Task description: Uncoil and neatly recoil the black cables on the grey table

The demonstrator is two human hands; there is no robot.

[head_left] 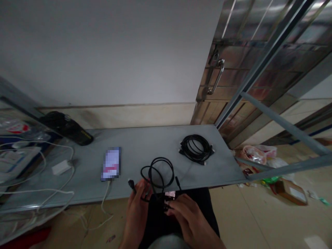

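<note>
My left hand (137,204) grips a black cable (158,174) whose loops stand up over the front edge of the grey table (145,138); one plug end sticks out left of my fingers. My right hand (185,209) pinches the same cable low down, near a small pink tag, above my dark-clothed lap. A second black cable, coiled and bundled (196,148), lies flat on the table beyond my right hand, apart from both hands.
A phone (111,163) with a lit screen lies on the table, a white charging lead running off its near end. A black pouch (66,128) sits at the back left. White cables and a charger (61,167) clutter the left. Metal frame bars (280,128) and floor litter are at right.
</note>
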